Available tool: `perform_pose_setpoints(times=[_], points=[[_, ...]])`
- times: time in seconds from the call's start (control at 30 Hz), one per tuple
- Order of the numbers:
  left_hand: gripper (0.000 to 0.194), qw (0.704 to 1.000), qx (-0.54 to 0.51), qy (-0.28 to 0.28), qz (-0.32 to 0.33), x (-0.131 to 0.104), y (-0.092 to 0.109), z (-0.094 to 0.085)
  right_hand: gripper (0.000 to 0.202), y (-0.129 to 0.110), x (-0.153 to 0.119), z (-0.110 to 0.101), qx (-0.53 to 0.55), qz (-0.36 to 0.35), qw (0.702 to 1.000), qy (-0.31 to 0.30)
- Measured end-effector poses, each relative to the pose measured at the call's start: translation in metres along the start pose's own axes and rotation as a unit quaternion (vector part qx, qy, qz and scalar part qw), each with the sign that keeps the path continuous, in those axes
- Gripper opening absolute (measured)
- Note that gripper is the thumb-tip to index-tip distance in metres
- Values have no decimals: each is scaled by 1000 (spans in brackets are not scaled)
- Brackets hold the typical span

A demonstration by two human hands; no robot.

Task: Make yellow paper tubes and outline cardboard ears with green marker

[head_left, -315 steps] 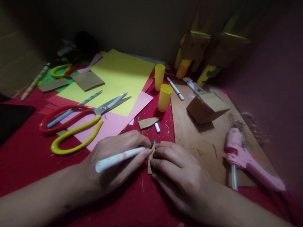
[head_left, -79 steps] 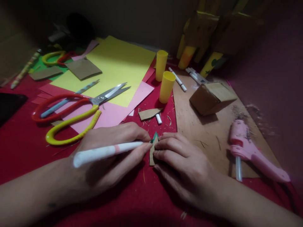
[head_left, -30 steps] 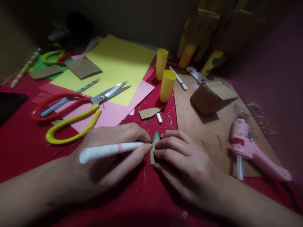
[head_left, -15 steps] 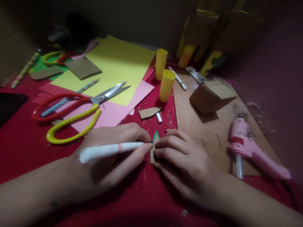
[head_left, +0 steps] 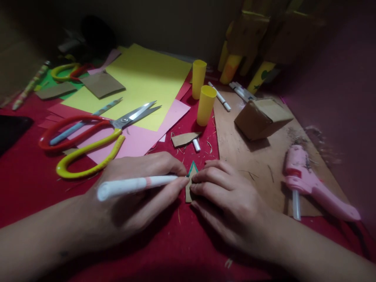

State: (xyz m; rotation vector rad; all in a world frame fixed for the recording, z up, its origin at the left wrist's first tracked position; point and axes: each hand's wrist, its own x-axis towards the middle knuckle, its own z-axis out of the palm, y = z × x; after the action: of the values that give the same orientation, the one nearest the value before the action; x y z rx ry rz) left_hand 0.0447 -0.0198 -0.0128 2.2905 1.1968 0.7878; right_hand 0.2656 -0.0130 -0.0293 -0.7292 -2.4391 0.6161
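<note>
My left hand is closed round a white marker pen, its tip at the left edge of a small pointed cardboard piece. Green lines run along the two sloping edges at the point of this piece. With its fingertips, my right hand holds the cardboard piece down on the red cloth. Just beyond it lie a cardboard scrap and a short white stick. Part of the cardboard piece is hidden under my right fingers.
Large scissors rest on yellow paper and pink paper at the left. Two yellow paper tubes stand mid-table. To the right, a cardboard box and a pink glue gun lie on a brown board.
Both hands keep almost the same place, marker tip still at the cardboard's edge. The whole view has shifted very slightly.
</note>
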Motion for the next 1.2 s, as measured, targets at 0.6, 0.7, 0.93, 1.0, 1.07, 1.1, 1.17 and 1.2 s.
perform_pose_setpoints(times=[0.6,0.7,0.93,1.0,1.07,1.1,1.17,1.2], points=[[18,1000,21,-5,-4,-2,3,-2,16,0,0,3,-2,-4,1000,3],[17,999,36,3,-4,-2,2,-2,16,0,0,3,-6,-10,1000,10],[18,1000,30,-2,2,-2,2,-1,16,1,0,2,-7,-9,1000,8],[17,1000,29,-1,5,-2,2,-1,16,1,0,2,-10,-12,1000,9],[16,1000,25,4,2,-2,2,-1,16,0,0,2,-11,-11,1000,7],[15,1000,24,5,-2,-2,2,-1,16,0,0,2,-12,-9,1000,5],[15,1000,22,10,-6,-2,2,0,16,0,0,2,-11,-6,1000,3],[15,1000,21,13,-5,-2,2,1,16,0,0,1,-11,-6,1000,5]])
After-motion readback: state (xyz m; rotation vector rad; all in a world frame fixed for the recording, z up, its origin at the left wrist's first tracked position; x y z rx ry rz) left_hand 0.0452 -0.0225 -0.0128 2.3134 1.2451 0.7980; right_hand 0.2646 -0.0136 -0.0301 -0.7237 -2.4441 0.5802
